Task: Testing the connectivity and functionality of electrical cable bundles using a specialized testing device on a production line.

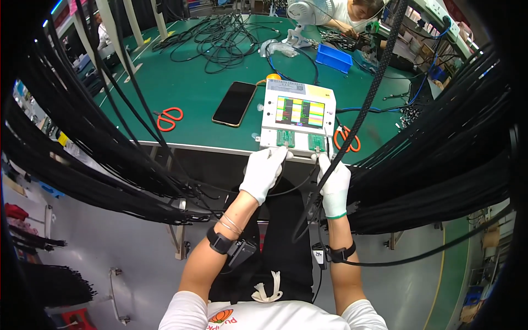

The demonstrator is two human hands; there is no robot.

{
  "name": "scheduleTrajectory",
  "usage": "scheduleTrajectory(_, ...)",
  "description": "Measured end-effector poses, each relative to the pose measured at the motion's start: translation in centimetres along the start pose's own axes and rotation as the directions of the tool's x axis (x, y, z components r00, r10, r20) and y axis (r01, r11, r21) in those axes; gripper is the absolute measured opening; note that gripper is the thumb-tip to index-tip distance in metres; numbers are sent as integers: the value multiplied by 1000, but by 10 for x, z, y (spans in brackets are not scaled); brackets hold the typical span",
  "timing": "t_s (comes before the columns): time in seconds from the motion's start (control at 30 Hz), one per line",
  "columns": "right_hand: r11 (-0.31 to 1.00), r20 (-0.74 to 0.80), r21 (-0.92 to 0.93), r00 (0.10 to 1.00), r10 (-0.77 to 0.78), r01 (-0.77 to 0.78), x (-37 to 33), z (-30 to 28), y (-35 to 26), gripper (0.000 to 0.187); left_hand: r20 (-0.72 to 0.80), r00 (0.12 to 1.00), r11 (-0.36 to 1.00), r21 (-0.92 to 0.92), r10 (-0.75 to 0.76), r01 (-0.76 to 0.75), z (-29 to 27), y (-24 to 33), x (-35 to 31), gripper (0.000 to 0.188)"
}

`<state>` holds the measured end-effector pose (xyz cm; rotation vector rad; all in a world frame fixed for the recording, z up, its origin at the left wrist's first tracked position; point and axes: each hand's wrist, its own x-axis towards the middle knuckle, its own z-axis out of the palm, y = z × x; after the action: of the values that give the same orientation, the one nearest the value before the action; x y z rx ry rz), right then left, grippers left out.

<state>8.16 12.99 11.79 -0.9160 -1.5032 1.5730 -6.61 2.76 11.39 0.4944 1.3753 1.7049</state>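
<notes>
A white tester box (pixel 268 122) with a lit colour screen (pixel 300 113) stands at the front edge of the green table. Two small green circuit boards, a left board (pixel 285 137) and a right board (pixel 317 142), sit on its near face. My left hand (pixel 263 171), in a white glove, pinches a black cable's end at the left board. My right hand (pixel 335 186), gloved too, pinches a cable end at the right board. Between the hands a thin black cable (pixel 294 190) sags in a loop. Whether the plugs are fully seated is too small to tell.
A phone (pixel 235 103) and orange-handled scissors (pixel 169 119) lie left of the tester; a second pair (pixel 347 139) lies right. Behind are coiled black cables (pixel 220 41), a blue bin (pixel 334 58) and a white fan (pixel 302 16). Cable bundles (pixel 407 192) hang at both sides. A person works opposite.
</notes>
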Motion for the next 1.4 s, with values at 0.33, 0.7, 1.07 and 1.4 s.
scheduleTrajectory(0.33,997,6,-35,998,70,-70,5,4,-3,23,-34,994,995,11,99,-99,7,-10,6,28)
scheduleTrajectory(0.7,991,42,-123,998,-41,46,-24,5,2,24,-37,994,992,81,101,-97,18,-20,-26,29)
scheduleTrajectory(1.07,847,242,-411,936,-256,338,-53,13,20,21,31,924,853,374,381,-365,27,-22,-24,25)
scheduleTrajectory(1.4,771,36,-553,934,-357,316,-36,-9,74,34,146,986,984,-173,75,-49,8,-20,-8,32)
